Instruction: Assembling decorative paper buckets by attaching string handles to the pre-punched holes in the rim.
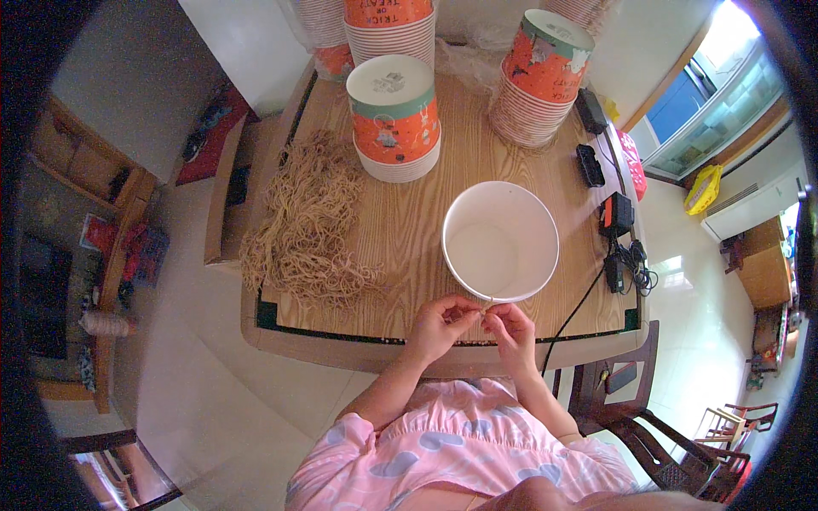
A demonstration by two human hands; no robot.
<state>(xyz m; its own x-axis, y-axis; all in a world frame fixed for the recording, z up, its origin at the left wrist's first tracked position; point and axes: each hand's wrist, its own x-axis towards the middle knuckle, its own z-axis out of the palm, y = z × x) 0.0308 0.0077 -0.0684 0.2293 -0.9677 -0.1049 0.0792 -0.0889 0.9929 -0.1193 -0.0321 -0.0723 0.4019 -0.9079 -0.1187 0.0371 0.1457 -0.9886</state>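
Observation:
A white paper bucket (500, 241) stands on the wooden table with its open mouth facing up. At its near rim, my left hand (441, 326) and my right hand (511, 330) meet with fingertips pinched together. Between them is a short bit of tan twine (485, 310), mostly hidden by the fingers. To the left of the bucket lies a loose, tangled heap of tan twine strands (313, 226). Behind that heap, a short stack of upturned orange and green printed buckets (394, 119) rests on the table.
Taller bucket stacks, one (543, 78) at the back right and another (389, 30) at the back, stand near crumpled clear plastic (469, 66). Black adapters (615, 215) and coiled cables (632, 260) line the right edge. A dark wooden chair (635, 409) is at the near right.

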